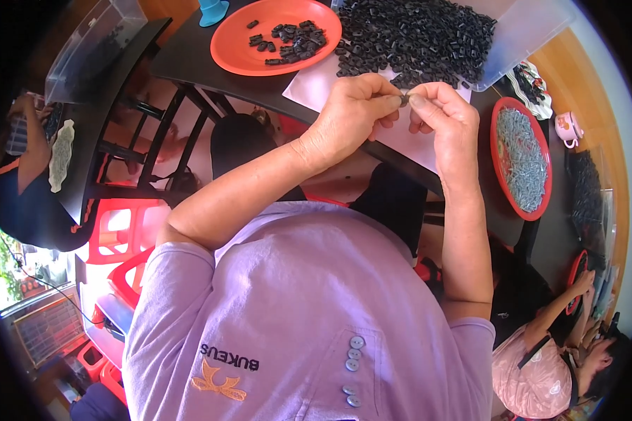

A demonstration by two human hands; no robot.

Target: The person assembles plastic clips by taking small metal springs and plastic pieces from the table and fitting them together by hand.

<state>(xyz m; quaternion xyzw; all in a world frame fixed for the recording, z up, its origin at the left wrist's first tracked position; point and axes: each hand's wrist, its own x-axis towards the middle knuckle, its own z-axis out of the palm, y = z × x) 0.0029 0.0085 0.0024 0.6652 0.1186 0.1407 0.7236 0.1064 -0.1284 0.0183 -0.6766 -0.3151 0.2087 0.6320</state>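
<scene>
My left hand point(354, 116) and my right hand point(446, 116) meet at the table's near edge, fingertips pinched together. Between them is a tiny dark part point(404, 100), mostly covered by the fingers; it resembles the small black parts around it, though its exact kind is too small to make out. Just beyond my hands, a large heap of small black plastic parts point(418, 38) spills onto a white sheet point(307, 85). To the left, an orange-red plate point(232, 52) carries a small group of black pieces point(303, 41).
At right, a red tray point(498, 151) is full of thin silvery metal pieces point(523, 158). Near it are a pink-and-white mug point(569, 130) and a clear plastic bin point(527, 35). A blue object point(213, 12) stands far left. Other people work at both sides.
</scene>
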